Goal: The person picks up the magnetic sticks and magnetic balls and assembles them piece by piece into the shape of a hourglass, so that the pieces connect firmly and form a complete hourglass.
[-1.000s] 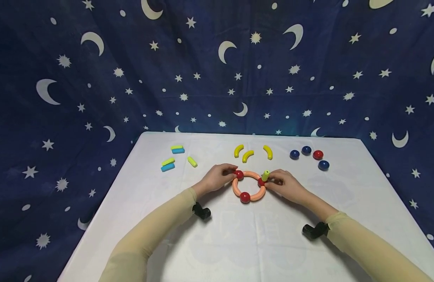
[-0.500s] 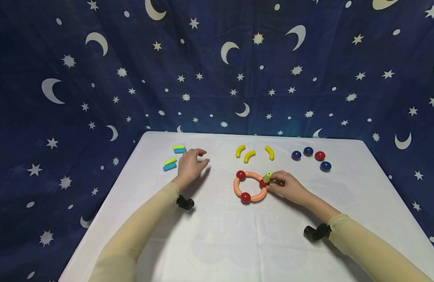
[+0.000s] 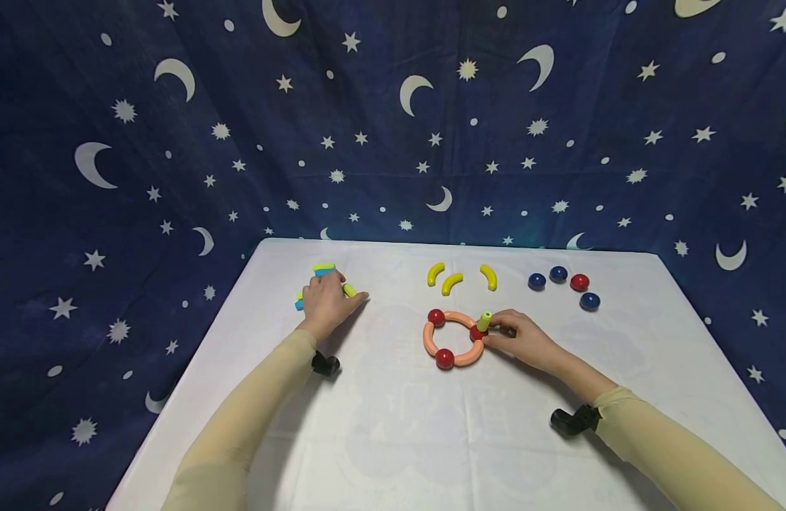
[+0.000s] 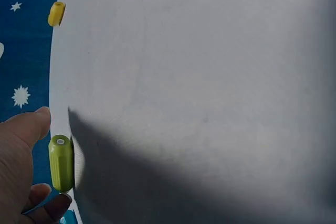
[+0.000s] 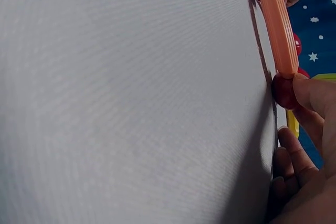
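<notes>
My left hand (image 3: 326, 304) is at the far left of the table, thumb and fingers spread around a short yellow-green stick (image 4: 62, 163). In the left wrist view a gap shows between the thumb and the stick's end, and the fingertips are right at its other end. With thumb and forefinger, my right hand (image 3: 523, 341) pinches a red ball (image 5: 285, 91) on the right of a ring. Curved orange sticks (image 3: 429, 339) and red balls, among them one at the front (image 3: 444, 358) and one at the back left (image 3: 436, 317), form that ring. An upright yellow-green stick (image 3: 485, 321) rises from the pinched ball.
Blue sticks (image 3: 324, 272) and more yellow-green ones lie by my left hand, partly covered by it. Behind the ring are three curved yellow sticks (image 3: 452, 284). Three blue balls (image 3: 589, 301) and a red ball (image 3: 579, 282) sit at the back right.
My left hand has left the ring's back-left red ball and moved left to the loose yellow-green stick, lowering around it. My right hand keeps its pinch on the ring's right ball.
</notes>
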The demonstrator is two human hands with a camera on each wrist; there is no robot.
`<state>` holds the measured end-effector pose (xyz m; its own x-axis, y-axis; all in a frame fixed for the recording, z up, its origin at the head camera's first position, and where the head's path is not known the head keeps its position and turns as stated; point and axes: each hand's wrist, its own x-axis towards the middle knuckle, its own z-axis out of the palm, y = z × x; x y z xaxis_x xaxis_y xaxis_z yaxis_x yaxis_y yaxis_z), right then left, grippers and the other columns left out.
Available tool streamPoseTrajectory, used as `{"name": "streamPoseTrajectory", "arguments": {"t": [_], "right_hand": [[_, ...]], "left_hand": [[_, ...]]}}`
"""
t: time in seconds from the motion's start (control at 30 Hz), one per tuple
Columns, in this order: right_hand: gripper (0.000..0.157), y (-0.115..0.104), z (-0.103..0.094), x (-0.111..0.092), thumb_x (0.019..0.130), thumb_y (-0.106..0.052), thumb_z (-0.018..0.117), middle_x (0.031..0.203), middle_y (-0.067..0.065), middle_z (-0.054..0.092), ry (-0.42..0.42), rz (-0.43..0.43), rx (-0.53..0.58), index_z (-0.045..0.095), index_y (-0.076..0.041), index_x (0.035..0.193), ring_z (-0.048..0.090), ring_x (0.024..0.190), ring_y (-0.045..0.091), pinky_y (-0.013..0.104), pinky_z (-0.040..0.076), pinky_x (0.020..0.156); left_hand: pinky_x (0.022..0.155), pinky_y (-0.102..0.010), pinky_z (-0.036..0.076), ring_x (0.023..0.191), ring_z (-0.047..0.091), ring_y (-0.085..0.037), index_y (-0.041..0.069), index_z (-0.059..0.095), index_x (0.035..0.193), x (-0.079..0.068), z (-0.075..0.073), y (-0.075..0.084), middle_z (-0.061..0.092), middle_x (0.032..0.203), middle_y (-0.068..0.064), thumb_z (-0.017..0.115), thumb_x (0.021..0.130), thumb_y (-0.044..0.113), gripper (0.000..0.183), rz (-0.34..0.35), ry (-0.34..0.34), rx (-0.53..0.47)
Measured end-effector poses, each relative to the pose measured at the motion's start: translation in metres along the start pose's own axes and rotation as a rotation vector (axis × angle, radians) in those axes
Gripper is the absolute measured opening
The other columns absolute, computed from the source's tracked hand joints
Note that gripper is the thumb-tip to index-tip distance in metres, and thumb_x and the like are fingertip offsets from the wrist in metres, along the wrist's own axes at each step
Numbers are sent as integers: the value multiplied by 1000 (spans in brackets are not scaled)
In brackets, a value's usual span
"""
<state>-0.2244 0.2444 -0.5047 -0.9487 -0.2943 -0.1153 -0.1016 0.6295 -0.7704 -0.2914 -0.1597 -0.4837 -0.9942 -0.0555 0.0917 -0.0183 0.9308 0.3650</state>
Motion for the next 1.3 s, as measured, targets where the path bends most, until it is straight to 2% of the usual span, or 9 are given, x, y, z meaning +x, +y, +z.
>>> {"name": "streamPoseTrajectory", "arguments": {"t": [0.17, 0.3, 0.4, 0.5, 0.7, 0.9, 1.17, 1.3], "right_hand": [[40, -1, 0, 0, 95, -36, 74, 127, 9, 60, 1, -2, -8, 70, -11, 126, 51, 111, 26, 42, 44, 93], [40, -1, 0, 0, 95, -36, 75, 127, 9, 60, 2, -3, -12, 70, -11, 126, 51, 111, 26, 42, 44, 92], [41, -1, 0, 0, 95, -36, 74, 127, 9, 60, 1, -3, -11, 70, -11, 126, 51, 111, 26, 41, 44, 92], [41, -1, 0, 0, 95, -36, 74, 127, 9, 60, 1, -6, -7, 70, -11, 127, 51, 111, 27, 41, 44, 92], [42, 0, 0, 0, 95, -38, 74, 128, 9, 60, 1, -7, -10, 70, -12, 127, 51, 112, 27, 42, 44, 93], [44, 0, 1, 0, 95, -40, 73, 130, 10, 59, -2, 2, -7, 69, -11, 128, 51, 116, 28, 45, 44, 97], [43, 4, 0, 2, 95, -41, 73, 131, 10, 59, -9, -10, -1, 70, -12, 127, 50, 118, 29, 49, 43, 101], [42, 5, 0, 3, 95, -40, 74, 131, 10, 59, -15, -17, -3, 70, -12, 125, 51, 120, 30, 50, 42, 103]], "left_hand": [[95, -51, 38, 114, 50, -36, 6, 62, 127, 2, 4, 1, 65, 119, -11, 73, 91, 44, 54, 18, -24, -4], [91, -49, 41, 111, 52, -35, 7, 64, 131, 3, 7, 1, 68, 121, -11, 69, 95, 26, 41, 90, -44, -32], [88, -47, 42, 105, 52, -33, 9, 67, 131, 3, 10, 0, 69, 121, -11, 67, 96, 20, 37, 145, -67, -42], [88, -46, 42, 104, 51, -32, 11, 69, 130, 2, 10, 0, 67, 121, -11, 67, 97, 21, 35, 171, -85, -32], [91, -49, 39, 115, 50, -33, 17, 70, 131, 2, 6, 2, 64, 118, -9, 71, 97, 36, 40, 143, -88, 26], [85, -46, 39, 105, 51, -30, 18, 73, 127, 2, 3, 3, 68, 109, -6, 73, 96, 35, 36, 125, -101, 68], [81, -45, 38, 99, 51, -29, 19, 72, 127, 3, 4, 3, 67, 107, -6, 72, 97, 32, 33, 122, -112, 32], [83, -46, 39, 98, 52, -29, 18, 71, 128, 2, 6, 5, 69, 110, -5, 71, 97, 31, 34, 133, -111, -43]]}}
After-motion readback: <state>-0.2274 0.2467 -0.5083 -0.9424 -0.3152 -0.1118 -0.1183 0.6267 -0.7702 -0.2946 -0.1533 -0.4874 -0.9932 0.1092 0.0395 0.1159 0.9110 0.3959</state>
